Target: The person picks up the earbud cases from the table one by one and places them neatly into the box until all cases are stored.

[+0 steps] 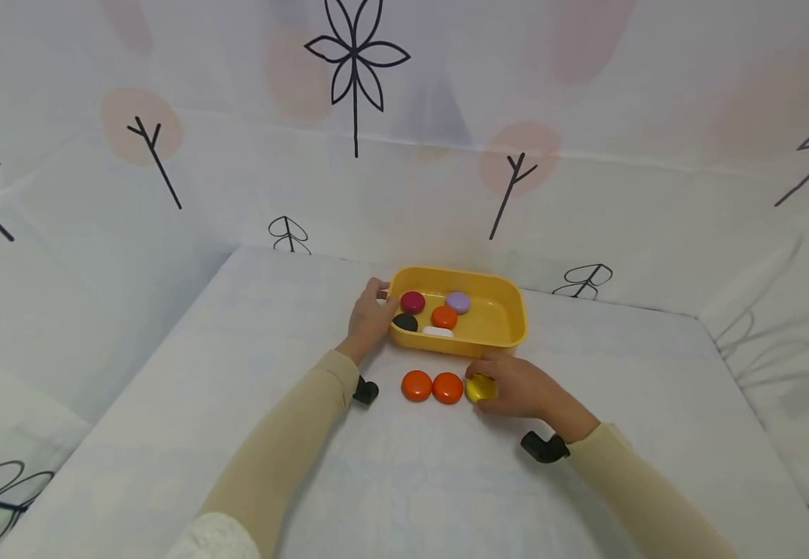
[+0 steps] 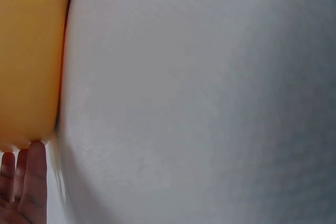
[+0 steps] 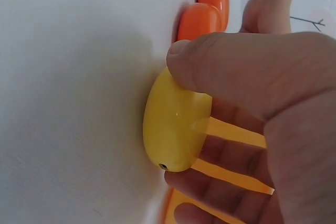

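Observation:
A glossy yellow bead, with a small hole at one end, sits between the thumb and fingers of my right hand, close to the tabletop. To its left, two orange beads, a nearer one and a farther one, lie side by side. Behind them stands a yellow tray. My left hand rests at the tray's left end, its fingertips touching the outer wall. In the tray lie a dark red bead, a lilac one, an orange one, a black one and a partly hidden white piece.
A white table extends around the tray toward me and to both sides. Pale cloth walls with plant drawings rise behind and beside it. Dark wrist mounts, left and right, sit by my sleeves.

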Demonstrator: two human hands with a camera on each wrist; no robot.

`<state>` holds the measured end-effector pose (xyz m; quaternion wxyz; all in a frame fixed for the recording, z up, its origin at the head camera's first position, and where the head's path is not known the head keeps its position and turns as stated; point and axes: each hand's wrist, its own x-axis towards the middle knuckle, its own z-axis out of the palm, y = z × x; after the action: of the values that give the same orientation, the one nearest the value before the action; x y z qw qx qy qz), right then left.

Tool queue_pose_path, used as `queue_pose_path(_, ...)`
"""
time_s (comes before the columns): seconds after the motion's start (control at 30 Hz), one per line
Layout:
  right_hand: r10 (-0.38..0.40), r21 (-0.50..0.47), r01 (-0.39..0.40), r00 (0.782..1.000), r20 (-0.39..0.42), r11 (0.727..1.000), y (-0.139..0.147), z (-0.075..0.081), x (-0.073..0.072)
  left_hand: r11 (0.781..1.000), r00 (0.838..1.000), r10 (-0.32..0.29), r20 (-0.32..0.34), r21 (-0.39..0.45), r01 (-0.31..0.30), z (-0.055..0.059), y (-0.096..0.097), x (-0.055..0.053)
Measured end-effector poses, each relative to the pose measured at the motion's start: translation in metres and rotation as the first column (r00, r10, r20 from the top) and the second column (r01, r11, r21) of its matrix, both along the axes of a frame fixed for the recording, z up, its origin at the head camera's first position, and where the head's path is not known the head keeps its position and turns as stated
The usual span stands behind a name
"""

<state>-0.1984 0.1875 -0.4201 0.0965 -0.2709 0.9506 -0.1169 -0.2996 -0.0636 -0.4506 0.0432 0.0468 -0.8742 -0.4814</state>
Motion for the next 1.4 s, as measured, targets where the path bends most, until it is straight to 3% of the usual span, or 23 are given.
queue_pose_path(0.27,-0.011,0.046,0.013,0.999,-0.03,0.999,-0.003,-0.001,0.001,1.0,1.0,0.004,0.002,0.005,-0.004,0.002,0.001,0.001)
queue_pose_path(0.47,0.022,0.058,-0.017,0.997,-0.08,0.998,-0.003,0.004,0.001,1.0,1.0,0.003,0.007,0.009,-0.003,0.003,0.001,0.002)
queue_pose_path(0.7,0.055,0.009,-0.054,0.994,-0.091,0.998,0.0,0.018,-0.002,1.0,1.0,0.001,0.019,0.01,-0.001,0.001,0.0,-0.001)
queue_pose_path(0.93,0.002,-0.076,-0.008,0.997,-0.076,0.997,0.004,0.034,-0.009,1.0,1.0,0.005,0.013,0.008,-0.006,0.0,0.0,-0.002)
queue_pose_path(1.4,-0.054,-0.18,0.035,0.993,-0.103,0.983,0.008,0.047,-0.032,1.0,1.0,0.0,0.0,0.002,0.0,-0.001,0.001,-0.001)
